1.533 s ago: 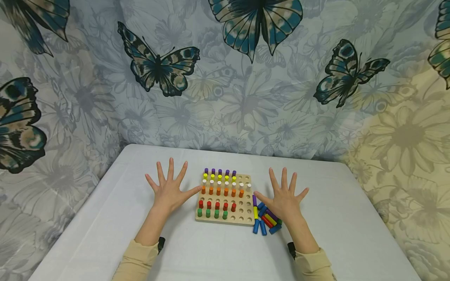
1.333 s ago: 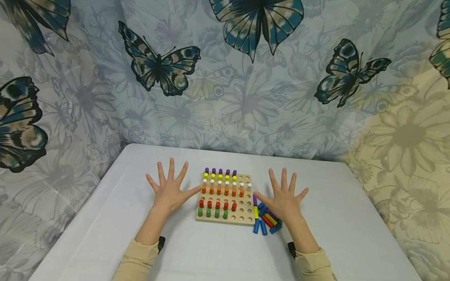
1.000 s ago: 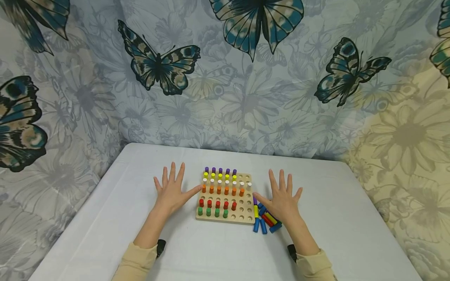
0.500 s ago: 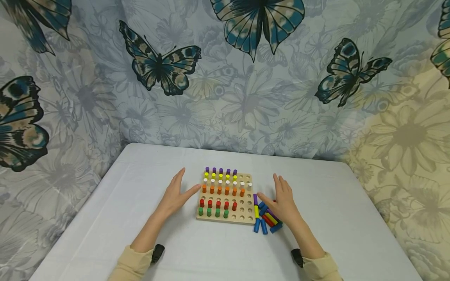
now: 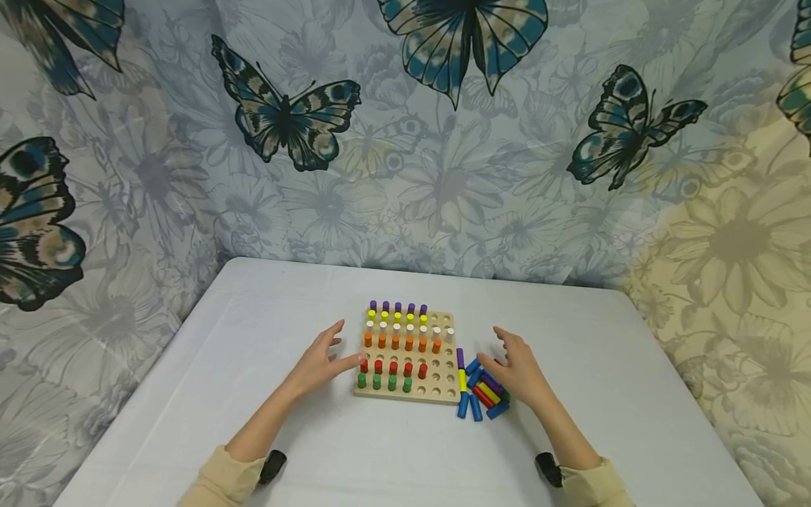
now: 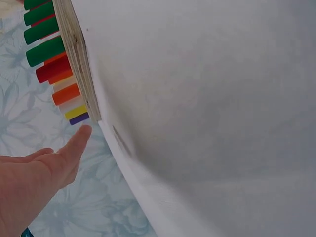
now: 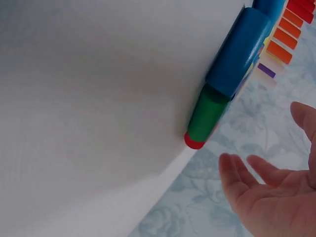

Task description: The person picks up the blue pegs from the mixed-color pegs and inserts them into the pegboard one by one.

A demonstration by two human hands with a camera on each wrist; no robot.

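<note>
A wooden pegboard (image 5: 405, 400) carries rows of purple, yellow, white, orange, red and green pegs. My left hand (image 5: 319, 362) is at its left side, thumb tip near the red peg (image 5: 378, 367); contact cannot be told. In the left wrist view that hand (image 6: 44, 173) shows relaxed fingers near the board's edge (image 6: 81, 59). To the right of the board lies a loose pile with a blue peg (image 5: 476, 408) and a yellow peg (image 5: 462, 381). My right hand (image 5: 519, 366) is over the pile's right side, holding nothing, its fingers loosely bent (image 7: 271, 192) in the right wrist view.
A white cloth (image 5: 380, 458) covers the table. Behind it hangs a patterned backdrop with butterflies (image 5: 291, 123). Black wrist devices sit by the left sleeve (image 5: 222, 479) and the right sleeve (image 5: 595, 484). Several holes at the board's right side hold no pegs.
Both hands have gone from widely spread fingers to relaxed, partly bent ones, and have turned and lowered a little. The forearms have shifted outward. The pegs on the board look unmoved.
</note>
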